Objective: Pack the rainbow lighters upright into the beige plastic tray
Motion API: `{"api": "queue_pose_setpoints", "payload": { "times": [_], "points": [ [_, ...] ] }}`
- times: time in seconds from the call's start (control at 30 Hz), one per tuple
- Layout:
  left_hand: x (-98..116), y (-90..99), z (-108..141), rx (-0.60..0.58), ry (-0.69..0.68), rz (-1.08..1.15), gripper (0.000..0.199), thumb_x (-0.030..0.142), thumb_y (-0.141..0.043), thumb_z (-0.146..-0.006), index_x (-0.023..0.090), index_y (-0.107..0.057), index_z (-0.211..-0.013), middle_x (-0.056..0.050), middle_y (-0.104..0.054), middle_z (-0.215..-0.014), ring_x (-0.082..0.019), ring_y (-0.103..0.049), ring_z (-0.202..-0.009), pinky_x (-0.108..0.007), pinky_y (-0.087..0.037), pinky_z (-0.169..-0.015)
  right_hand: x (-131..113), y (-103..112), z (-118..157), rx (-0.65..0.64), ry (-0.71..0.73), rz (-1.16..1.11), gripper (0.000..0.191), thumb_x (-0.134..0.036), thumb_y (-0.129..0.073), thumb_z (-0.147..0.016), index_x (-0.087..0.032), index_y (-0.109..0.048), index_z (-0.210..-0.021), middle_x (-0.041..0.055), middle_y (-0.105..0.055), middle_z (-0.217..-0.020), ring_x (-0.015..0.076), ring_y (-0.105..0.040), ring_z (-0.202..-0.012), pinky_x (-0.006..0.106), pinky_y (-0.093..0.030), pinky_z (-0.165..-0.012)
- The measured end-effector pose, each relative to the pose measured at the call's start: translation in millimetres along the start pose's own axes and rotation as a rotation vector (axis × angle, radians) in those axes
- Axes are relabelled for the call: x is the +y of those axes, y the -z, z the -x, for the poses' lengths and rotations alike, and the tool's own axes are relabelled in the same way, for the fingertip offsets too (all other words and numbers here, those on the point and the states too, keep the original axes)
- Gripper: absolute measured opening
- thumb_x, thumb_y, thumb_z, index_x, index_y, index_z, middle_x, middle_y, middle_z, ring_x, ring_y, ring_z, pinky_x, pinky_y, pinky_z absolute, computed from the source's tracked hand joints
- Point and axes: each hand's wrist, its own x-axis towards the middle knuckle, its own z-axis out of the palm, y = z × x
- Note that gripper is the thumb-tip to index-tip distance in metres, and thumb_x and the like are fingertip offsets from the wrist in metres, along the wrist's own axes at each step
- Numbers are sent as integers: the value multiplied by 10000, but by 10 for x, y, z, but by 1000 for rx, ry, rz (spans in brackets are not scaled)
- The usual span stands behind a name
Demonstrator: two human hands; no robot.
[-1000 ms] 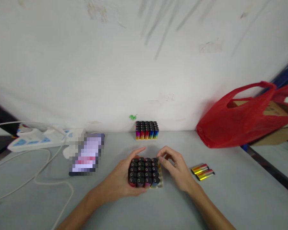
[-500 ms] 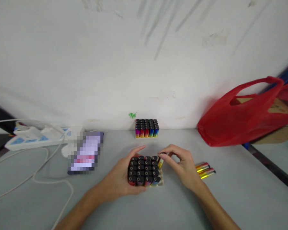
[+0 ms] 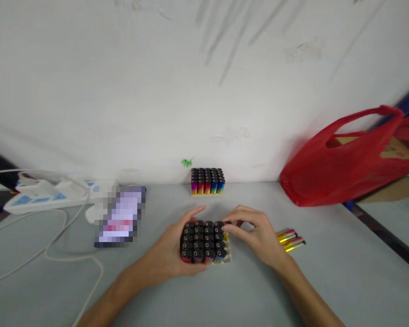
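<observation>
My left hand (image 3: 172, 247) is wrapped round the left side of a pale tray (image 3: 227, 258) packed with black-topped lighters (image 3: 204, 243) standing upright in rows. With thumb and fingers pinched, my right hand (image 3: 255, 229) holds a yellow lighter (image 3: 226, 235) at the tray's back right corner; its black top is level with the others nearby. The right column in front of it shows bare tray. Several red and yellow lighters (image 3: 291, 240) lie on the table to the right of my right hand.
A second block of colourful lighters (image 3: 207, 182) stands by the wall. On the left are a phone (image 3: 122, 215), a white power strip (image 3: 47, 195) and loose cables (image 3: 68, 259). A red bag (image 3: 333, 168) with cardboard in it sits at the right.
My right hand has moved slightly left, and the lighter in it has gone from tilted above the tray's back right corner to down in it. My left hand keeps its hold.
</observation>
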Motion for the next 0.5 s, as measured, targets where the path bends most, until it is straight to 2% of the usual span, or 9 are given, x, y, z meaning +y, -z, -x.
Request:
{"api": "queue_pose_setpoints", "payload": {
  "times": [0.13, 0.27, 0.33, 0.4, 0.5],
  "points": [
    [11, -4, 1, -7, -4, 14, 1124, 226, -965, -749, 330, -355, -1687, -74, -705, -1311, -235, -779, -916, -313, -649, -741, 7, -1, -2, 7, -20, -27, 219, -465, -854, -969, -248, -889, -980, 73, -816, -913, 248, -725, -823, 378, -557, -763],
    [-4, -15, 8, 5, 28, 48, 1136, 248, -979, -749, 347, -352, -1691, -94, -690, -1379, -255, -795, -949, -332, -666, -756, 11, 82, -21, 102, -63, 93, 347, -505, -682, -1074, -239, -845, -923, 82, -822, -939, 279, -739, -906, 404, -548, -848],
    [-11, -18, 10, 16, 38, 66, 1148, 241, -984, -738, 341, -355, -1693, -108, -677, -1416, -278, -799, -1011, -356, -675, -800, 15, 194, 15, 198, -122, 222, 370, -534, -647, -1078, -242, -832, -946, 93, -827, -992, 297, -743, -943, 413, -545, -856],
    [-15, -21, 10, 7, 33, 83, 1163, 224, -984, -722, 330, -359, -1696, -117, -676, -1420, -290, -796, -1045, -375, -676, -830, 31, 347, 137, 269, -221, 390, 383, -563, -615, -1071, -245, -826, -1046, 113, -823, -1064, 316, -748, -957, 430, -549, -838],
    [-11, -28, 11, -10, 38, 117, 1150, 219, -968, -729, 337, -359, -1698, -118, -669, -1426, -271, -799, -1005, -375, -675, -809, 95, 585, 497, 393, -416, 754, 462, -602, -603, -1027, -211, -791, -1186, 171, -774, -1064, 353, -757, -864, 501, -561, -805]
  ]
}}
